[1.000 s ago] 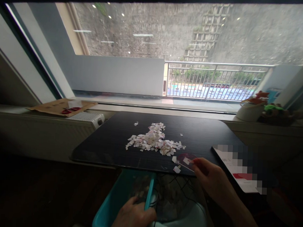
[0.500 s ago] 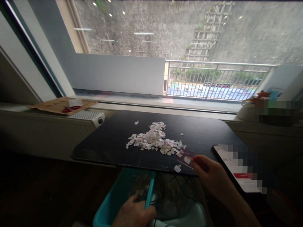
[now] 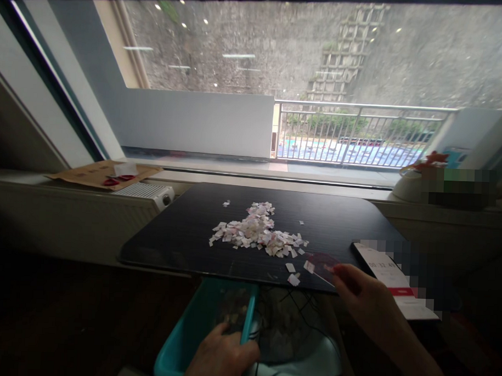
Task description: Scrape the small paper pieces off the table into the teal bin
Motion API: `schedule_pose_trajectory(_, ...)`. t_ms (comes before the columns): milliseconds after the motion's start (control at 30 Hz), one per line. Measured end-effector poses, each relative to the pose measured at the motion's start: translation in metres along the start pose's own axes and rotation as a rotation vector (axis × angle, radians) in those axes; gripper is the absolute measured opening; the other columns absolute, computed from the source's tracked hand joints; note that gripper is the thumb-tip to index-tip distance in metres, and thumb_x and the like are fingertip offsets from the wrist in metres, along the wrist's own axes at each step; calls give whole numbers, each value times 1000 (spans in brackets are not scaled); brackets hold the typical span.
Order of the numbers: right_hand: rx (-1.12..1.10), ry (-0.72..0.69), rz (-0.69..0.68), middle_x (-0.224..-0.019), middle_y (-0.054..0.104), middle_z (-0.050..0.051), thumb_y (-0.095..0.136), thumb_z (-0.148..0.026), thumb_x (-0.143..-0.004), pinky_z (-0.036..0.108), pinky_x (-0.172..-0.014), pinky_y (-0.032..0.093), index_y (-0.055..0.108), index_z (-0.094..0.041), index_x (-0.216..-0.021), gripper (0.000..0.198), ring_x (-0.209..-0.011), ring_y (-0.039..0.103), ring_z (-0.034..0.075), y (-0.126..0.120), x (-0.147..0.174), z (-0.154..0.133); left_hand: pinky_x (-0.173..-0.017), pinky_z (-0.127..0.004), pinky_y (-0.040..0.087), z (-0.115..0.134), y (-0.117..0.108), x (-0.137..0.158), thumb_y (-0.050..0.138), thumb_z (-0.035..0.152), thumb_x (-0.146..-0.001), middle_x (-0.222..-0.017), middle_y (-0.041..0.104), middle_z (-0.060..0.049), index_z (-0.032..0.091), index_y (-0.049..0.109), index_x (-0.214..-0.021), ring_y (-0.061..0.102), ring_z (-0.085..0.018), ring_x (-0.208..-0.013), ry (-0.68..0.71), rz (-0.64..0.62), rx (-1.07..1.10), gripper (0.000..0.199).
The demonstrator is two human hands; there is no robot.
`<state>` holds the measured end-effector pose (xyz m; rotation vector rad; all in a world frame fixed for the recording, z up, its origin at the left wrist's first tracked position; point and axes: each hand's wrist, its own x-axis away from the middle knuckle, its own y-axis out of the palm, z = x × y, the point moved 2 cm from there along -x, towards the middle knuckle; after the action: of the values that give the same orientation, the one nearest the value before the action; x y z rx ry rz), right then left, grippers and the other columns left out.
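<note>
Between the thumb and fingers of my right hand (image 3: 364, 299) is a thin, translucent pinkish plastic card (image 3: 324, 262), held low over the near right edge of the black table (image 3: 328, 212). A small white paper scrap (image 3: 309, 267) shows at the card's left end. To its left lie two loose scraps, one a pale square (image 3: 290, 268). A spread pile of cut paper bits (image 3: 253, 226) covers the table's middle. My left hand (image 3: 224, 354) is closed on the rim of a teal plastic bin (image 3: 175, 339), which stands below the table edge with indistinct contents.
A phone (image 3: 388, 275) showing a timer lies at the table's right. Dark cables (image 3: 308, 308) and a pale container (image 3: 306, 371) sit beside the bin. On the left ledge are red-handled scissors (image 3: 119, 179) on brown paper (image 3: 87, 175), near a radiator (image 3: 139, 194).
My right hand and the card have shifted right, away from the pile. A pale square scrap now lies apart just left of the card. My left hand has stayed on the bin's rim.
</note>
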<state>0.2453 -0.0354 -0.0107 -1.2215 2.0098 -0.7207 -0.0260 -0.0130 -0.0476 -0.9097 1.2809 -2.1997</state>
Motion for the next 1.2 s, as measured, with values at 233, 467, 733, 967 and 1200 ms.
schedule_pose_trajectory(233,-75,-54,-171,-81,74,3,50,-37,-84,24,-59,48,69,-21,-92,26,-69,66,18,7,8,-7,-96,-39,33,8,-5,4,64,32,-76,-85,68,1,24,61,-79,63,-22,-85,-14,50,-47,9)
schedule_pose_trajectory(467,-37,-23,-72,-79,73,3,49,-36,-85,26,-60,47,67,-22,-91,24,-66,66,19,7,4,-16,-98,-40,31,3,-2,1,66,34,-75,-89,68,0,24,62,-85,63,-24,-89,-15,-28,-11,15)
schedule_pose_trajectory(733,-38,-9,-189,-84,73,3,50,-39,-85,24,-61,49,68,-22,-95,27,-71,67,18,5,12,8,-98,-38,30,4,-9,0,71,30,-71,-85,66,3,24,59,-75,60,-22,-89,-11,-41,64,14)
schedule_pose_trajectory(967,-28,-199,-39,-85,66,2,47,-34,-90,26,-64,45,67,-21,-95,25,-68,60,15,13,-13,-6,-93,-35,34,9,-16,2,68,24,-72,-81,67,2,23,60,-74,61,-22,-85,27,31,18,8)
schedule_pose_trajectory(1200,-6,-250,-98,-79,61,0,48,-31,-92,24,-63,42,67,-24,-91,20,-65,58,13,11,-6,-6,-93,-35,34,1,-9,-5,72,27,-70,-87,68,2,24,62,-77,61,-22,-88,10,11,32,13)
